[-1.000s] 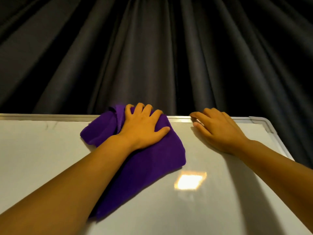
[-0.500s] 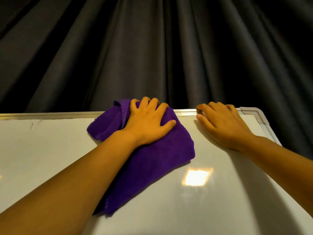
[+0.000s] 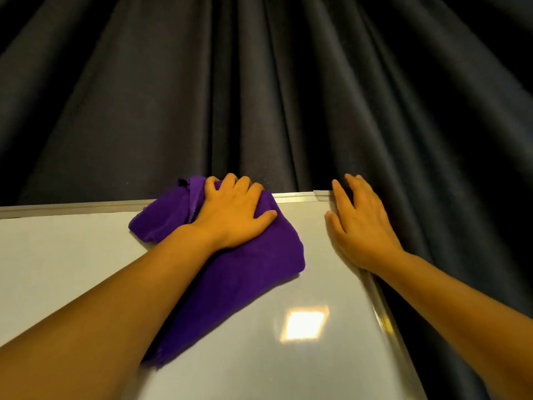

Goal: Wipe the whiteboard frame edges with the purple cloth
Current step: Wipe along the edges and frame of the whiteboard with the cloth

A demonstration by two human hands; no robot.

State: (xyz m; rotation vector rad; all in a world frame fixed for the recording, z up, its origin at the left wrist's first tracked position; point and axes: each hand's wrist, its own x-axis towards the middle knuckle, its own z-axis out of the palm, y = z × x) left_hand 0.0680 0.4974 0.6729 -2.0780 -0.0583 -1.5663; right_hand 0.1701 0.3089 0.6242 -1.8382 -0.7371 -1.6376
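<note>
The purple cloth [image 3: 245, 264] lies bunched on the whiteboard [image 3: 72, 255], its far end draped over the top frame edge [image 3: 75, 207]. My left hand [image 3: 233, 215] presses flat on the cloth, fingers curled over the top edge. My right hand [image 3: 357, 223] rests with spread fingers on the board's top right corner, covering it, beside the right frame edge [image 3: 383, 316]. A short stretch of silver frame [image 3: 300, 196] shows between the two hands.
A dark pleated curtain [image 3: 259, 82] hangs right behind the board and down its right side. A bright light reflection [image 3: 302, 324] sits on the board surface near the right edge.
My left hand has slid the cloth to the right along the top edge. My right hand has shifted right onto the top right corner.
</note>
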